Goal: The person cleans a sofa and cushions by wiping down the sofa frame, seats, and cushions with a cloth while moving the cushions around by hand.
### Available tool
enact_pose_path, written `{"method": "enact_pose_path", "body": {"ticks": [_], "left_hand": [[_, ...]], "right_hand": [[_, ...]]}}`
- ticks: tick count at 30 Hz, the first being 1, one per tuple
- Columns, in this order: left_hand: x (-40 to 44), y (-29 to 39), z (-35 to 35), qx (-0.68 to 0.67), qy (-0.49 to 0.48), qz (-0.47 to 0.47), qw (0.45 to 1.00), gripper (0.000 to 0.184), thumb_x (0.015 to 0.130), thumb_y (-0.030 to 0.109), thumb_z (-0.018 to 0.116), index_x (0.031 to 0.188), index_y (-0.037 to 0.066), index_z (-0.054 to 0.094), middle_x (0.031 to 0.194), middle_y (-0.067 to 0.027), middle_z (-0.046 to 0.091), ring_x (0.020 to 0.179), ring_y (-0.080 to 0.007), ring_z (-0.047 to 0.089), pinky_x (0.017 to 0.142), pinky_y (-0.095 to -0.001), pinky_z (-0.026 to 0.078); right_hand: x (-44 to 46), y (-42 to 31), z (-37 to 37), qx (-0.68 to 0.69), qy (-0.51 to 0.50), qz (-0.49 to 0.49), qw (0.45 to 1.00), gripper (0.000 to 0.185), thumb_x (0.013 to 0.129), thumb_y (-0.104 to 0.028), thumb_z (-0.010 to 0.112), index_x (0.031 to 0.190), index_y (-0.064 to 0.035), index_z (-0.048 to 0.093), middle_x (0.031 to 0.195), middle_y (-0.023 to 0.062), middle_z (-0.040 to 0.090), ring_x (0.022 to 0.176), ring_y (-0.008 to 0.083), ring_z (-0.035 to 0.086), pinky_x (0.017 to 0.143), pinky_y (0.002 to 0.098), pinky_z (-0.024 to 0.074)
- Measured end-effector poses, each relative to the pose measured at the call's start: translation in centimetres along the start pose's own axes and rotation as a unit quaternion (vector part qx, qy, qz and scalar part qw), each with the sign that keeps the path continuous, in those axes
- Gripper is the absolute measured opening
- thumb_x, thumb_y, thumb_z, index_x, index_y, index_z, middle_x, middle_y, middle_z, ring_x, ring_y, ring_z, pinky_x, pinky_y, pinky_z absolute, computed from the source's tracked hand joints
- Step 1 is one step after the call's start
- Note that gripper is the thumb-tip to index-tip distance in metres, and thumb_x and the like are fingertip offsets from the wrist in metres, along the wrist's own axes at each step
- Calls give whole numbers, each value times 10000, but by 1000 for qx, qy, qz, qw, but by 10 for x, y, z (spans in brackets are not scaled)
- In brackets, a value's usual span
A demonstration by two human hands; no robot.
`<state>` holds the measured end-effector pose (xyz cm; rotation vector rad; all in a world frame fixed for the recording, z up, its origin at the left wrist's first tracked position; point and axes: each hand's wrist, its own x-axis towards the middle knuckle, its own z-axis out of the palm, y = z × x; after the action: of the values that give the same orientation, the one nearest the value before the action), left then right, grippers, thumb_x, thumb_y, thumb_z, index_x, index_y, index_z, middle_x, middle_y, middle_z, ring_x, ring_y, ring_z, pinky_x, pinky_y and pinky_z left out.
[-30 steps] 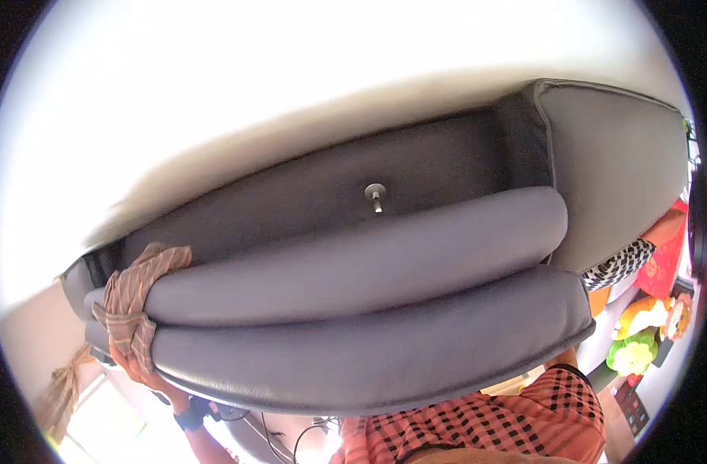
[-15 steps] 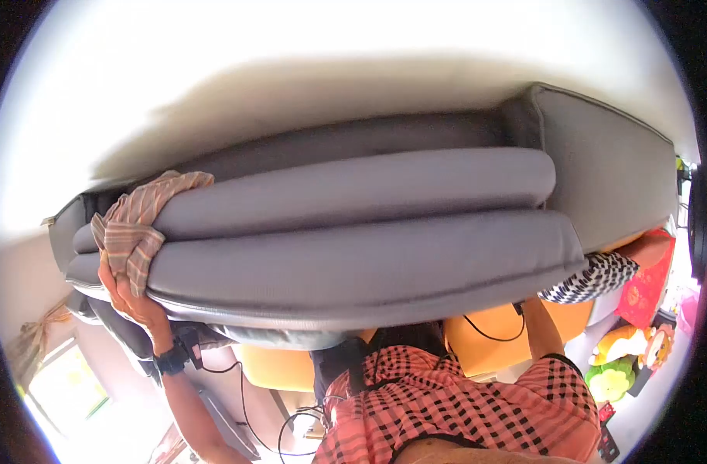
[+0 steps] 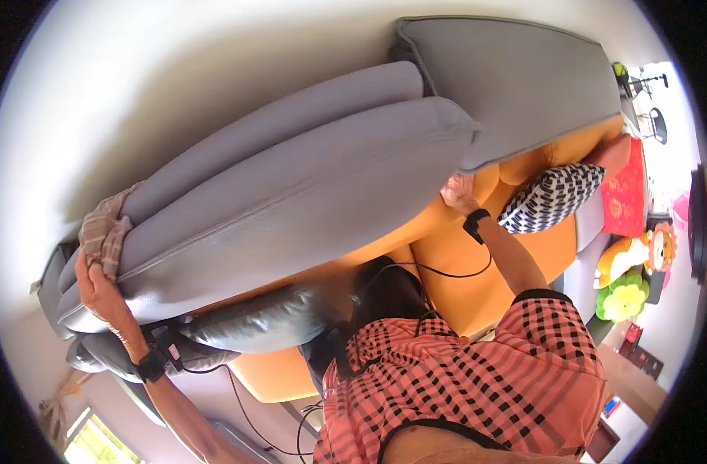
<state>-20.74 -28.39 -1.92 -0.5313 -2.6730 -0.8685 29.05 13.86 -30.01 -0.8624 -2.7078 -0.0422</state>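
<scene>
A brown striped cloth [image 3: 104, 232] lies bunched over the left end of the grey sofa backrest cushion [image 3: 307, 185]. My left hand [image 3: 102, 298] is closed on the cloth's lower end, pressed against the cushion. Close to the cushion's lower right corner, my right hand [image 3: 459, 193] has its fingers curled at the edge; part of them is hidden. Orange upholstery [image 3: 477, 263] shows under the cushion. Black wristbands with cables sit on both wrists.
Right of my right hand rests a black-and-white patterned pillow [image 3: 553, 197]. A grey sofa side panel [image 3: 516, 85] stands beyond. Dark shiny cushions [image 3: 253, 321] lie below the backrest. Further right are a red cloth [image 3: 626, 189], a lion plush [image 3: 640, 251] and a green flower-shaped cushion [image 3: 624, 298].
The view has turned, so the sofa now slants up to the right. My right hand has come up from below to the cushion's right corner. My left hand stays on the cloth.
</scene>
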Motion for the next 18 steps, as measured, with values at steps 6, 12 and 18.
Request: {"method": "enact_pose_path", "body": {"ticks": [6,12,18], "left_hand": [[-65,147,57,-114,-109,81,984,355,906,82,464,1220,-11,600,1132,-124,651,1008,-220,612,917,-308,459],[-141,246,109,-207,-73,352,910,398,840,108,613,1230,30,606,1162,-189,594,1111,-374,549,981,-501,407],[-182,316,155,-276,-5,539,796,402,704,220,631,1054,31,578,1001,-146,534,1005,-335,522,854,-448,442]], "right_hand": [[2,8,6,41,31,25,998,274,821,-182,576,1057,-44,599,982,177,641,903,389,600,807,507,461],[3,6,1,55,-62,67,994,296,824,-169,545,1078,-20,570,1052,224,600,977,427,559,851,533,424],[-4,5,10,27,-16,14,999,282,830,-164,538,1065,-13,577,1062,227,604,981,426,562,852,523,435]]}}
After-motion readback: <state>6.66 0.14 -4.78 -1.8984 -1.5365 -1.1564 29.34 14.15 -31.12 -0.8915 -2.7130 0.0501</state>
